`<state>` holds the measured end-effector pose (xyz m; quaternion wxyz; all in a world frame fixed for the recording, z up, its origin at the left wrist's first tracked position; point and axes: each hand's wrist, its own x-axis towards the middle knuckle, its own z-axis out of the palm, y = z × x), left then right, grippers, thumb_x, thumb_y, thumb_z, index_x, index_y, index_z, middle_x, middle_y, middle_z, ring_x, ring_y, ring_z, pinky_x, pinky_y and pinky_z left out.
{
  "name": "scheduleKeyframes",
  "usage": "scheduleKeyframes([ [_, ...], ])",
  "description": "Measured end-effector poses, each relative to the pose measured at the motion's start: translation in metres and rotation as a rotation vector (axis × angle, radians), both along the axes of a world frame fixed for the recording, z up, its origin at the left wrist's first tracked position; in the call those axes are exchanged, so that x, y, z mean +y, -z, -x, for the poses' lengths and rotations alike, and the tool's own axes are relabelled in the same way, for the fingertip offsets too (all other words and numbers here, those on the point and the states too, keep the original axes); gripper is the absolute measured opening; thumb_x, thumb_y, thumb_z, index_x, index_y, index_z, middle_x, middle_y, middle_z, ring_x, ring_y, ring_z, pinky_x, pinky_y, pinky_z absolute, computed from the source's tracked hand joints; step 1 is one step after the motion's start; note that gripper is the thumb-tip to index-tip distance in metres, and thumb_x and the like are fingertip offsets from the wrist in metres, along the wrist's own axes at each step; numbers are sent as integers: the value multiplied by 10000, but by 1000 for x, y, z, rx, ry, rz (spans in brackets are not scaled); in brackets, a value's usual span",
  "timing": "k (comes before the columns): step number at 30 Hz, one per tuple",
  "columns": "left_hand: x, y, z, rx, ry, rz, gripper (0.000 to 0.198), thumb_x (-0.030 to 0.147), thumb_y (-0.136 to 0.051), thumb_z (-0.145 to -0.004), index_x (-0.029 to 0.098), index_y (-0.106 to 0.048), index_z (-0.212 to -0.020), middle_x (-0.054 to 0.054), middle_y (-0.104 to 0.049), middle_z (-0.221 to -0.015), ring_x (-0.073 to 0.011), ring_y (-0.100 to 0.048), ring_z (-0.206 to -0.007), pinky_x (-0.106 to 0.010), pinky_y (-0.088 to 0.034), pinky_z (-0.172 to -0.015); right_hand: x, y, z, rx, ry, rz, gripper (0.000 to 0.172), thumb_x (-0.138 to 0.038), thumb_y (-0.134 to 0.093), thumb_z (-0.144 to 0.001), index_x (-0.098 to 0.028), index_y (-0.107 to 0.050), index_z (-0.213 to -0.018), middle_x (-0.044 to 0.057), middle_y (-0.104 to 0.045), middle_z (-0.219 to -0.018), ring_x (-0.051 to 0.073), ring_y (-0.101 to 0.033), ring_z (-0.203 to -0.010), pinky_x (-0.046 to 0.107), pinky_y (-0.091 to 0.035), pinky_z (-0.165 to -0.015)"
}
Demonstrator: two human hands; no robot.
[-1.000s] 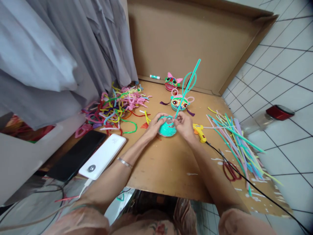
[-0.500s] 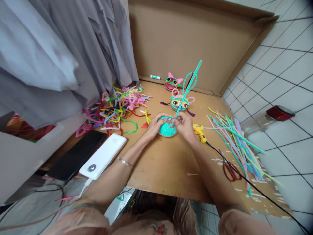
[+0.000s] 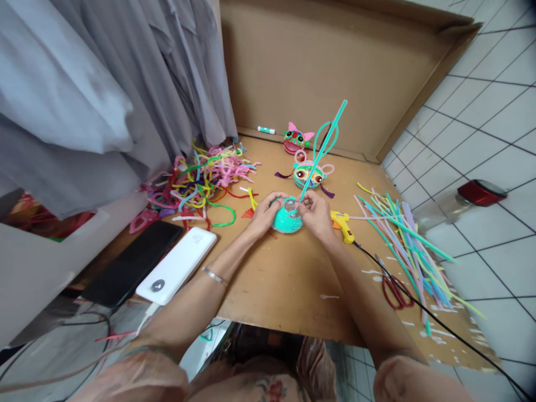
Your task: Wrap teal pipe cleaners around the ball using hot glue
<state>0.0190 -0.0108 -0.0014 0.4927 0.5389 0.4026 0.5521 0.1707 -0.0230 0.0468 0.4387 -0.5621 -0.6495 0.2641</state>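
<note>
A small round turquoise piece point(image 3: 288, 223), wound in rings with a clear opening on top, is between my hands above the table. My left hand point(image 3: 266, 213) is closed around its left side. My right hand point(image 3: 315, 212) pinches a long turquoise pipe cleaner point(image 3: 321, 153) at the right of the opening; its free end sticks up to the upper right. Behind it stand a decorated animal head point(image 3: 309, 176) with pink loops and a smaller head point(image 3: 295, 139) with pink ears. A yellow glue gun point(image 3: 342, 225) lies just right of my right hand.
Bent pipe cleaners in many colours point(image 3: 209, 178) are heaped at left, straight ones point(image 3: 410, 245) at right. Red-handled scissors point(image 3: 396, 291) lie by the black cord. A white power bank point(image 3: 178, 267) and a black phone point(image 3: 134, 262) are at left. A cardboard wall point(image 3: 335, 72) stands behind.
Both hands stay almost in place. The turquoise piece looks slightly tilted, showing a bit more of its opening, and the upright pipe cleaner has barely shifted.
</note>
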Motion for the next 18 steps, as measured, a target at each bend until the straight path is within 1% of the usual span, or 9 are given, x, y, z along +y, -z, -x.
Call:
scheduleKeyframes([
  [5, 1, 1, 1, 45, -14, -40, 309, 396, -563, -833, 179, -670, -1025, -28, -689, -946, -152, -589, -803, -250, -457, -727, 1, 0, 0, -11, 5, -2, 69, -258, -572, -677, -231, -514, -702, -50, -482, -581, 131, -479, -556, 265, -398, -572],
  [11, -2, -4, 0, -21, 7, -38, 374, 503, -545, -863, 170, -670, -978, -49, -699, -1004, -177, -615, -925, -267, -485, -843, -1, -2, 1, 7, -6, 7, 59, -257, -570, -679, -228, -527, -706, -45, -496, -587, 132, -488, -554, 263, -399, -565],
  [13, -3, -5, 0, -15, 21, -26, 361, 493, -577, -841, 174, -666, -987, -41, -695, -995, -174, -614, -906, -262, -484, -822, -1, -2, 1, 15, -8, 8, 51, -244, -570, -680, -226, -538, -714, -46, -501, -588, 127, -492, -555, 258, -405, -568],
  [15, -3, -5, 0, 0, 26, -4, 333, 442, -609, -810, 181, -659, -1011, -30, -691, -981, -163, -611, -861, -254, -480, -779, -1, -1, 0, 26, -11, 8, 48, -234, -573, -679, -225, -536, -710, -49, -500, -583, 123, -490, -550, 254, -410, -566],
  [18, -3, -4, 1, 22, 28, 2, 324, 385, -597, -799, 181, -651, -1046, -21, -684, -969, -148, -598, -809, -244, -469, -737, 0, -1, 0, 55, -15, 21, 56, -237, -587, -674, -225, -538, -699, -54, -492, -571, 120, -483, -538, 251, -411, -547],
])
